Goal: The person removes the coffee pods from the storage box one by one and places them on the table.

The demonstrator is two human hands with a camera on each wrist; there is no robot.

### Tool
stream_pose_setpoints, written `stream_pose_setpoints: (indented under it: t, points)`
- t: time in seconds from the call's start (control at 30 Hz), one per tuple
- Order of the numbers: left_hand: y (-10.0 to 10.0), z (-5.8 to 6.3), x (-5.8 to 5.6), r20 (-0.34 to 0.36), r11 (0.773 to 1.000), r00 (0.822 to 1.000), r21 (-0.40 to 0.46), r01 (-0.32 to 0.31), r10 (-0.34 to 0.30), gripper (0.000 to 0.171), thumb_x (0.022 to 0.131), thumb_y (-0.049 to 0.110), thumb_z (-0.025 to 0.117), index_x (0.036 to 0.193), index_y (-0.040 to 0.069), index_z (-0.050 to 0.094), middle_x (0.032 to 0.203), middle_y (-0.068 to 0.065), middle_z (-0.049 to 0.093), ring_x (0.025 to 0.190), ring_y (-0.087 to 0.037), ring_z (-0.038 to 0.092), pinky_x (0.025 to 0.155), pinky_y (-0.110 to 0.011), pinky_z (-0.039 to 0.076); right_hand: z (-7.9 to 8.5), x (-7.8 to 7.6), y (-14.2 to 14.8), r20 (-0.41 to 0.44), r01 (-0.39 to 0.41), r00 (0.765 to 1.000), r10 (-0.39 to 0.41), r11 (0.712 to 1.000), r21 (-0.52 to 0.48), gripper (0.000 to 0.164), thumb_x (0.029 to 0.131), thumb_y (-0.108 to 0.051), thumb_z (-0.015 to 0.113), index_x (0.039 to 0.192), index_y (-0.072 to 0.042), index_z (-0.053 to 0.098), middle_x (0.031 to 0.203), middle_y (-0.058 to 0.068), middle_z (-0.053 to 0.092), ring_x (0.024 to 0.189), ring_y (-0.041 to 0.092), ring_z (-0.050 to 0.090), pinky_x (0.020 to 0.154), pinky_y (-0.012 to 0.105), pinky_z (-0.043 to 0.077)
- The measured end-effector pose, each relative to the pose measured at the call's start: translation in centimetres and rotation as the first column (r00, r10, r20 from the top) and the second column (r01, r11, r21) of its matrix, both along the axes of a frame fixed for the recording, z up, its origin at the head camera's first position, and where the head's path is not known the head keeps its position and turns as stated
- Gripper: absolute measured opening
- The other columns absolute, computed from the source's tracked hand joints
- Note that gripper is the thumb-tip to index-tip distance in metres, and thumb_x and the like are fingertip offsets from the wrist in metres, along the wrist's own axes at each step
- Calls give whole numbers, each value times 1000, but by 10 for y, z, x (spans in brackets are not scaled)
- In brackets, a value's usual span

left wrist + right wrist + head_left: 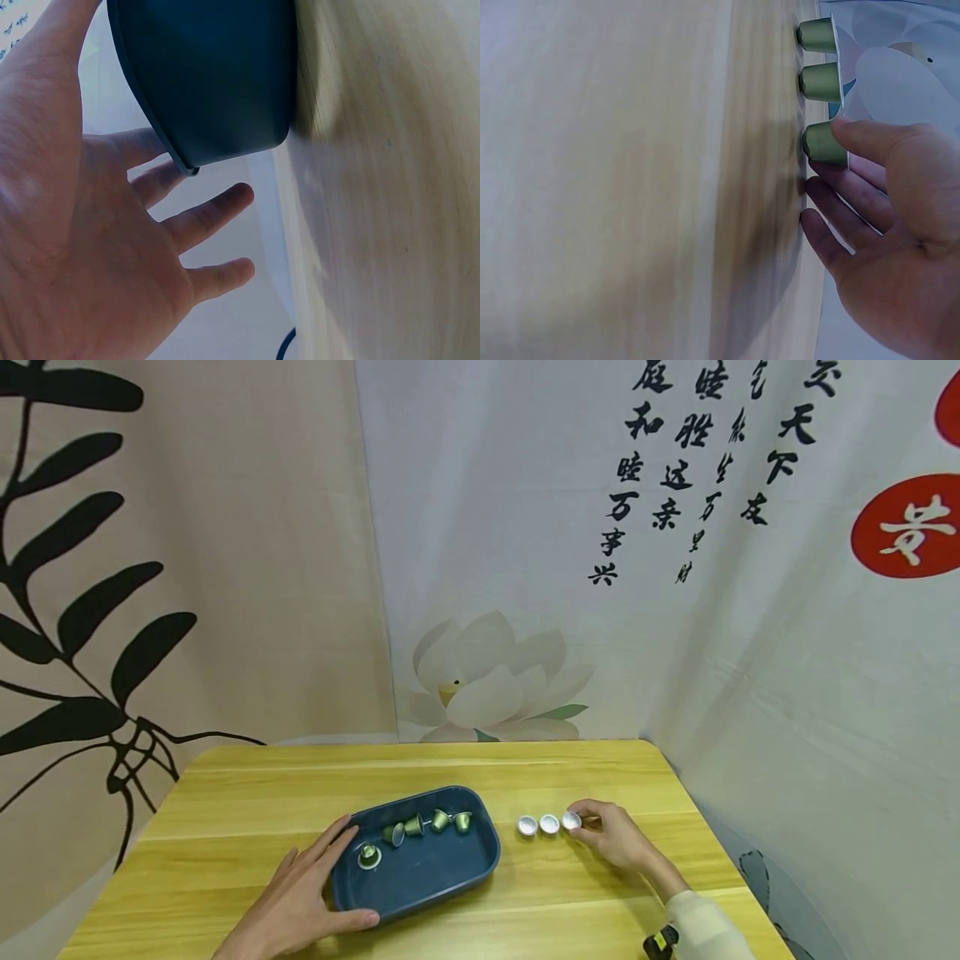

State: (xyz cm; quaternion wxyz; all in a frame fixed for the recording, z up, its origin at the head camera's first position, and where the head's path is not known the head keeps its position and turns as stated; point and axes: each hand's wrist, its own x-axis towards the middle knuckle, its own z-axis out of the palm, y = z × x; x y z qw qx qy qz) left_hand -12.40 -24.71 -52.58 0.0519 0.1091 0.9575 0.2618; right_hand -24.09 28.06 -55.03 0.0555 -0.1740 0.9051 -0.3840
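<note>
A dark blue rectangular tray (427, 870) lies at a slant on the table with several green coffee capsules (414, 825) inside. My left hand (303, 889) spans its left end, thumb at the near edge and index finger by the rim. In the left wrist view, the other fingers (210, 214) stretch out past the tray's corner. Right of the tray, three capsules stand in a row, white lids up. With thumb and fingertips my right hand (617, 839) pinches the rightmost capsule (825, 142). The middle capsule (550, 824) and left capsule (527, 826) stand beside it.
The wooden table (615, 768) bears the tray and the capsule row. Behind it hangs a pale cloth backdrop (510, 552) printed with a lotus, leaves and black characters. A black strap (660, 942) sits at the right sleeve.
</note>
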Motion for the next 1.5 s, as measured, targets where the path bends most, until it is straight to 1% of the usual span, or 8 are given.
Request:
stream_pose_setpoints:
  t: [0.2, 0.37, 0.6, 0.87, 1.07, 1.27, 1.33, 1.5]
  points:
    - [0, 0, 0, 3, 1000, 1000, -1, 0, 0, 131, 79, 84, 87, 177, 13, 38, 189, -17, 25, 156, -57, 53, 119, -97, 25, -1, 0, 1, -13, -3, 1000, 3, 1000, 13, 27, 107, -14, 79, 134, -6, 76, 130, 9, 82, 122, 31, 79, 108, 50, 66]
    - [0, 1, 0, 9, 1000, 1000, 1, 2, -2, 131, 79, 83, 87, 178, 13, 38, 189, -18, 25, 155, -58, 53, 118, -98, 25, -2, 0, 0, -6, 8, 1000, -8, 1000, 14, 29, 107, -13, 79, 134, -6, 76, 131, 9, 81, 124, 31, 78, 109, 50, 65]
    - [1, 1, 1, 4, 1000, 1000, 8, -1, 1, 132, 78, 84, 88, 178, 13, 38, 188, -17, 26, 155, -57, 54, 119, -98, 25, -1, 1, -2, -23, -5, 1000, 6, 1000, 9, 32, 106, -12, 80, 136, -3, 75, 131, 12, 82, 122, 34, 79, 109, 52, 66]
    - [1, 1, 1, -3, 1000, 1000, 7, -4, 4, 132, 78, 84, 88, 178, 14, 37, 188, -18, 26, 155, -59, 52, 119, -98, 24, 0, 3, -2, -19, -10, 1000, 10, 1000, 3, 39, 107, -12, 79, 142, 3, 71, 136, 17, 80, 126, 38, 78, 110, 56, 64]
    - [0, 1, 1, -6, 1000, 1000, 10, -1, 1, 132, 78, 84, 88, 178, 14, 37, 188, -18, 26, 156, -59, 52, 119, -98, 24, 1, 3, -1, -14, -19, 1000, 19, 1000, -8, 44, 106, -13, 80, 145, 3, 69, 142, 20, 77, 129, 41, 76, 111, 57, 64]
    - [0, 1, 1, 5, 1000, 1000, 10, 1, -1, 132, 78, 84, 88, 178, 14, 37, 188, -18, 26, 155, -59, 52, 119, -98, 23, 3, 5, 0, 3, -18, 1000, 18, 1000, 1, 52, 105, -14, 81, 152, 1, 65, 145, 21, 75, 131, 41, 75, 110, 54, 64]
    - [0, 1, 0, 10, 1000, 1000, 8, 0, 0, 133, 78, 84, 87, 178, 13, 37, 188, -18, 26, 155, -60, 52, 119, -98, 23, 4, 5, 1, 12, -15, 1000, 15, 1000, -4, 55, 105, -14, 82, 155, 1, 62, 148, 22, 73, 133, 41, 74, 112, 56, 64]
    - [0, 2, -1, 17, 1000, 1000, 8, 1, -2, 132, 78, 83, 88, 178, 14, 36, 188, -19, 26, 156, -60, 51, 118, -98, 24, 8, 6, 3, 6, -38, 999, 38, 999, -4, 64, 105, -18, 82, 160, 3, 56, 156, 29, 65, 137, 47, 70, 116, 66, 59]
